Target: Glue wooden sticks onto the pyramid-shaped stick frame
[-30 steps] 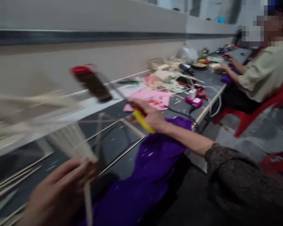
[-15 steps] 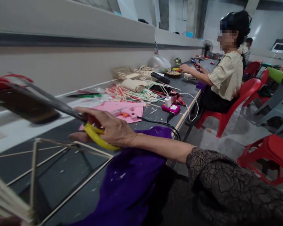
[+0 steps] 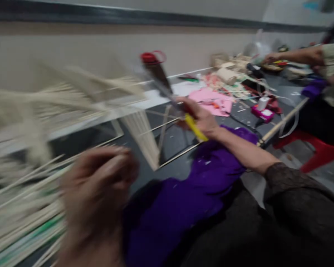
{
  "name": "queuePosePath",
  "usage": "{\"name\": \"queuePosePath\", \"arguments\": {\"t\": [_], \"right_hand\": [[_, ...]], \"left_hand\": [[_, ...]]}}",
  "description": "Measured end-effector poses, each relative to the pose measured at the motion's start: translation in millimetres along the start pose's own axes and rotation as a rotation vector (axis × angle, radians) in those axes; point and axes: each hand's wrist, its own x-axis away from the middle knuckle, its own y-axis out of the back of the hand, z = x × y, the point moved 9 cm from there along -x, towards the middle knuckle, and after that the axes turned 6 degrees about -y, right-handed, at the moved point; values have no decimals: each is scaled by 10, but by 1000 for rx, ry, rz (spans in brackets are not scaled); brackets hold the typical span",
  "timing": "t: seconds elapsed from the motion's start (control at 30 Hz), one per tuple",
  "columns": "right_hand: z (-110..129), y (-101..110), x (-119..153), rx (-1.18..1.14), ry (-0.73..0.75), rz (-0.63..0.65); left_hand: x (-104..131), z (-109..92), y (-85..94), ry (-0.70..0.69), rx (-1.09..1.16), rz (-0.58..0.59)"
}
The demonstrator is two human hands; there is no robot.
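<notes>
My right hand (image 3: 200,120) is wrapped round the yellow handle of a pair of scissors (image 3: 194,128); their long grey blades point up and to the left, blurred. Closer to the camera is my left hand (image 3: 100,181), its fingers curled together in a pinch. Motion blur hides whether anything is between them. A frame of thin wooden sticks (image 3: 141,137) stands on the dark tabletop between the two hands. Left of my left hand lie many loose sticks (image 3: 25,226), some with green marks. Purple cloth (image 3: 169,211) covers my lap and reaches the table edge.
A brown bottle with a red cap (image 3: 158,70) stands behind the scissors. Blurred stick pieces (image 3: 72,92) lie along the wall. To the right are a pink cloth (image 3: 208,100), a magenta power socket (image 3: 263,113) with cables, and a seated co-worker's arm (image 3: 300,57).
The view has swung left. My left hand, barely visible at the bottom left before, now shows near the camera, apart from the stick frame. The scissors remain in my right hand.
</notes>
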Motion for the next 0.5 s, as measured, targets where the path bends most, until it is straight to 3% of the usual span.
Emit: {"name": "queuePosePath", "arguments": {"t": [0.07, 0.13, 0.27, 0.5], "right_hand": [[9, 17, 30, -148, 75, -23], [76, 48, 79, -185, 150, -45], [238, 119, 197, -74, 220, -54], [346, 349, 253, 48, 282, -223]], "left_hand": [[-23, -191, -314, 21, -16, 74], [-43, -278, -446, 13, -25, 52], [-8, -238, -408, 28, -44, 6], [-17, -167, -334, 37, -43, -9]]}}
